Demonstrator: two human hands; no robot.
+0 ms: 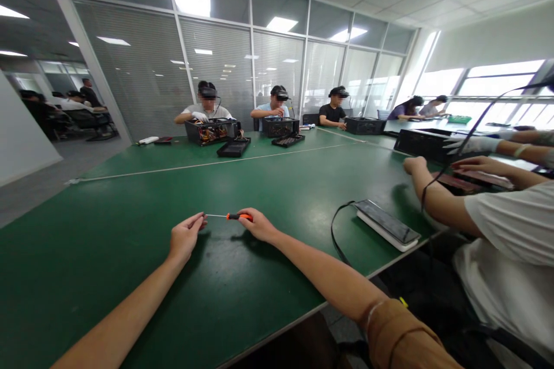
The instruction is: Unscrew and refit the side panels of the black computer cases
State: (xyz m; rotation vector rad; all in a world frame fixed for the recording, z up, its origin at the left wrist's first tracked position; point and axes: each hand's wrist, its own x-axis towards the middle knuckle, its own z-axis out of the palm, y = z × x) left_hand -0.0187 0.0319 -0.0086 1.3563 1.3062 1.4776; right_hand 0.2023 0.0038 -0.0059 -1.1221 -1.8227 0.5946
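Note:
My right hand (258, 225) is closed around the orange and black handle of a screwdriver (232, 217). Its thin metal shaft lies nearly level just above the green table (277, 184) and points left. At the shaft's tip, my left hand (187, 235) has thumb and forefinger pinched together. Whether the fingertips grip the tip itself or a tiny dark piece there is too small to tell.
To my right lies a phone-like device (387, 222) on a white block, with a black cable (335, 230). A co-worker's arms (441, 190) reach over the table beside it. Across the table, people work at opened black computer cases (212, 131), with black panels (234, 147) nearby.

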